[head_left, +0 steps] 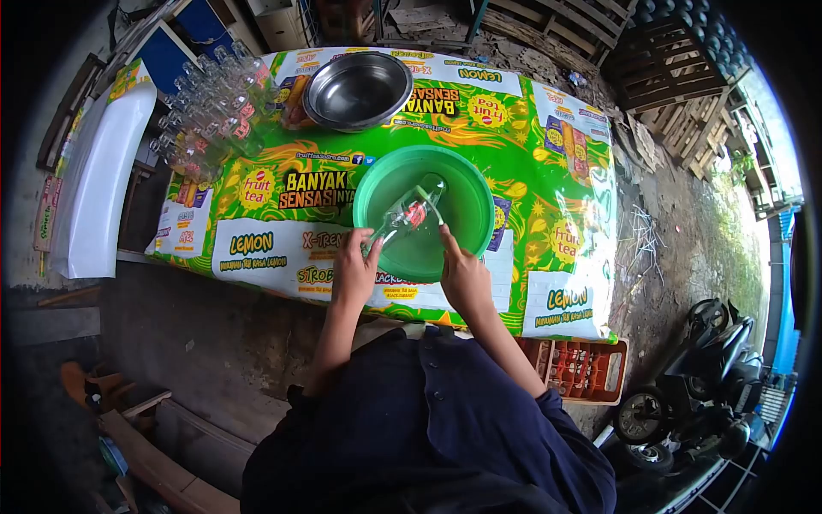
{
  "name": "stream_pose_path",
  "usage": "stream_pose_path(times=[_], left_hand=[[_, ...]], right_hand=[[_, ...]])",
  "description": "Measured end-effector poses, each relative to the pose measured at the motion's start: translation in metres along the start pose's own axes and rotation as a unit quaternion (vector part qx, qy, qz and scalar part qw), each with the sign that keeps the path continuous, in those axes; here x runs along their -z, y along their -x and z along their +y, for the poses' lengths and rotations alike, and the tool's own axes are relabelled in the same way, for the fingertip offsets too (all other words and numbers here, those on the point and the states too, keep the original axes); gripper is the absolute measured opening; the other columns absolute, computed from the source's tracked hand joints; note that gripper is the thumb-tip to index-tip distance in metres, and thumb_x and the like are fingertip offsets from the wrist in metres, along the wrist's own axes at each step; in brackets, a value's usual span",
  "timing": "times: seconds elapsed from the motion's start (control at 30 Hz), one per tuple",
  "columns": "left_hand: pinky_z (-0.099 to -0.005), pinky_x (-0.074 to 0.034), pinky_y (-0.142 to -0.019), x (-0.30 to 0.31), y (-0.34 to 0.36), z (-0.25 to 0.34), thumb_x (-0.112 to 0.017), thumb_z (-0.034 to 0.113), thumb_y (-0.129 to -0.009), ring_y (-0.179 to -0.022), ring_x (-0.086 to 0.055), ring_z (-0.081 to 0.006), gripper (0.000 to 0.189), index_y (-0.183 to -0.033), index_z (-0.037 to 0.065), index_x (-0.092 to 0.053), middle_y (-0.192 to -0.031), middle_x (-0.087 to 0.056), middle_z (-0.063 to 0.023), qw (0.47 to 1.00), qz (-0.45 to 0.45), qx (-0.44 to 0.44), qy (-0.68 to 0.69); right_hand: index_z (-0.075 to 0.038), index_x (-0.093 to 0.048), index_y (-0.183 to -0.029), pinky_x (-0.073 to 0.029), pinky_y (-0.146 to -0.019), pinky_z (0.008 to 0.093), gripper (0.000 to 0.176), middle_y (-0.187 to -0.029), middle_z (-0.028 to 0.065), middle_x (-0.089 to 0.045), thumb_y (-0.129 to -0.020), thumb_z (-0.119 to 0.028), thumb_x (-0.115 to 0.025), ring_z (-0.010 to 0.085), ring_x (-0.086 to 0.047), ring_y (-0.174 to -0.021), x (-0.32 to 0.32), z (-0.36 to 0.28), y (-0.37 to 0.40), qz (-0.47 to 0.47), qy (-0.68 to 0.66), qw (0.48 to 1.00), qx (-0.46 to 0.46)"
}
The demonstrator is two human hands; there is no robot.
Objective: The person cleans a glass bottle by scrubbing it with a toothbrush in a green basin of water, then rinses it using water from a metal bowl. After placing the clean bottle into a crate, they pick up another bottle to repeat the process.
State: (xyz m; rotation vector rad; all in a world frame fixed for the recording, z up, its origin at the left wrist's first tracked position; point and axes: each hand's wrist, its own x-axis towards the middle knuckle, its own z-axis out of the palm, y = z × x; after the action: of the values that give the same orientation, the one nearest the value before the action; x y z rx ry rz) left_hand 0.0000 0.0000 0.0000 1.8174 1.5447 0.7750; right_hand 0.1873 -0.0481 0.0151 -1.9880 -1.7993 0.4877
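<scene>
In the head view, a green plastic basin point(475, 193) stands near the front edge of the table. A clear glass bottle point(409, 216) with a red label lies slanted over the inside of the basin, its base toward the far side. My left hand point(354, 264) is closed around its neck at the basin's left rim. At the near right rim, my right hand point(465, 272) grips the handle of a pale green brush point(431, 206), index finger stretched along it. The brush's far end overlaps the bottle near its base.
Behind the basin sits a steel bowl point(358, 92). Many clear glass bottles point(218, 111) stand grouped at the table's left end. A printed green cover point(531, 283) lies over the table. Below its right edge is a red crate point(591, 370); a motorcycle point(698, 385) stands farther right.
</scene>
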Motion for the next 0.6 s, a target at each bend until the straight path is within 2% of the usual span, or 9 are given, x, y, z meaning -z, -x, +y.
stream_pose_path(times=[0.03, 0.07, 0.17, 0.2, 0.3, 0.4, 0.43, 0.5, 0.6], left_hand=[[-0.0376, -0.041, -0.084, -0.001, 0.002, 0.004, -0.057, 0.016, -0.087, -0.093, -0.051, -0.0283, 0.018, -0.099, 0.004, -0.054, -0.101, -0.050, -0.0156, 0.999, 0.020, 0.001, 0.034], [-0.0392, -0.040, -0.080, -0.002, 0.003, 0.006, -0.057, 0.015, -0.086, -0.090, -0.051, -0.0301, 0.016, -0.095, 0.002, -0.054, -0.096, -0.049, -0.0154, 0.997, 0.040, 0.001, 0.067], [-0.0402, -0.041, -0.078, -0.005, 0.004, 0.005, -0.057, 0.014, -0.086, -0.089, -0.050, -0.0316, 0.015, -0.093, 0.001, -0.052, -0.094, -0.048, -0.0148, 0.994, 0.049, -0.095, 0.001], [-0.0404, -0.041, -0.078, -0.004, 0.003, 0.003, -0.058, 0.014, -0.085, -0.090, -0.050, -0.0317, 0.016, -0.093, 0.001, -0.052, -0.094, -0.049, -0.0146, 0.994, 0.043, -0.096, -0.003], [-0.0406, -0.042, -0.079, -0.001, 0.002, 0.003, -0.062, 0.013, -0.082, -0.092, -0.051, -0.0322, 0.020, -0.093, 0.001, -0.052, -0.093, -0.049, -0.0143, 0.994, 0.033, -0.106, -0.007], [-0.0397, -0.042, -0.079, 0.003, 0.008, 0.011, -0.066, 0.012, -0.078, -0.092, -0.051, -0.0328, 0.024, -0.093, 0.001, -0.052, -0.092, -0.050, -0.0144, 0.993, 0.021, -0.118, -0.007], [-0.0393, -0.042, -0.079, 0.004, 0.008, 0.009, -0.067, 0.012, -0.076, -0.092, -0.052, -0.0328, 0.025, -0.093, 0.001, -0.052, -0.092, -0.051, -0.0146, 0.993, 0.012, -0.114, -0.007], [-0.0388, -0.043, -0.077, 0.004, 0.005, 0.006, -0.068, 0.013, -0.076, -0.090, -0.054, -0.0327, 0.026, -0.093, 0.000, -0.053, -0.091, -0.053, -0.0151, 0.994, 0.004, -0.108, -0.004], [-0.0390, -0.045, -0.071, 0.001, 0.003, 0.004, -0.066, 0.016, -0.079, -0.084, -0.057, -0.0332, 0.025, -0.093, 0.000, -0.053, -0.087, -0.057, -0.0162, 0.995, -0.005, -0.100, -0.006]], right_hand=[[-0.011, -0.042, -0.130, -0.049, -0.058, 0.0494, 0.043, -0.102, 0.0251, -0.058, -0.086, -0.009, -0.045, 0.0415, -0.060, -0.072, -0.001, 0.005, -0.012, -0.021, 0.009, 0.999, -0.048], [-0.013, -0.043, -0.129, -0.046, -0.054, 0.0505, 0.043, -0.092, 0.0241, -0.059, -0.086, -0.009, -0.044, 0.0407, -0.059, -0.063, -0.004, 0.012, -0.023, -0.011, 0.018, 0.997, -0.068], [-0.015, -0.044, -0.129, -0.046, -0.053, 0.0496, 0.042, -0.092, 0.0241, -0.058, -0.087, -0.010, -0.044, 0.0404, -0.059, -0.062, 0.007, 0.006, -0.019, 0.001, 0.040, 0.998, -0.041], [-0.014, -0.044, -0.129, -0.047, -0.053, 0.0488, 0.043, -0.093, 0.0243, -0.058, -0.086, -0.009, -0.045, 0.0402, -0.059, -0.063, 0.011, -0.003, -0.011, -0.045, 0.016, 0.998, -0.040], [-0.016, -0.041, -0.132, -0.048, -0.054, 0.0484, 0.050, -0.083, 0.0209, -0.060, -0.083, -0.006, -0.046, 0.0386, -0.060, -0.062, -0.001, -0.014, 0.018, 0.005, 0.044, 0.997, 0.067], [-0.016, -0.043, -0.130, -0.047, -0.051, 0.0475, 0.047, -0.074, 0.0180, -0.060, -0.084, -0.007, -0.046, 0.0375, -0.059, -0.060, 0.013, 0.001, -0.004, -0.024, 0.085, 0.994, -0.059], [-0.015, -0.045, -0.128, -0.046, -0.050, 0.0473, 0.044, -0.072, 0.0187, -0.060, -0.084, -0.008, -0.046, 0.0374, -0.059, -0.057, 0.019, 0.010, -0.007, 0.006, 0.098, 0.993, -0.065], [-0.013, -0.040, -0.133, -0.046, -0.049, 0.0429, 0.058, -0.069, 0.0179, -0.057, -0.076, -0.004, -0.049, 0.0329, -0.060, -0.057, 0.029, 0.024, -0.004, -0.020, 0.124, 0.987, -0.103], [-0.014, -0.041, -0.132, -0.046, -0.052, 0.0462, 0.053, -0.072, 0.0206, -0.059, -0.080, -0.006, -0.048, 0.0360, -0.060, -0.060, 0.033, 0.023, 0.015, -0.071, 0.110, 0.985, -0.113]])
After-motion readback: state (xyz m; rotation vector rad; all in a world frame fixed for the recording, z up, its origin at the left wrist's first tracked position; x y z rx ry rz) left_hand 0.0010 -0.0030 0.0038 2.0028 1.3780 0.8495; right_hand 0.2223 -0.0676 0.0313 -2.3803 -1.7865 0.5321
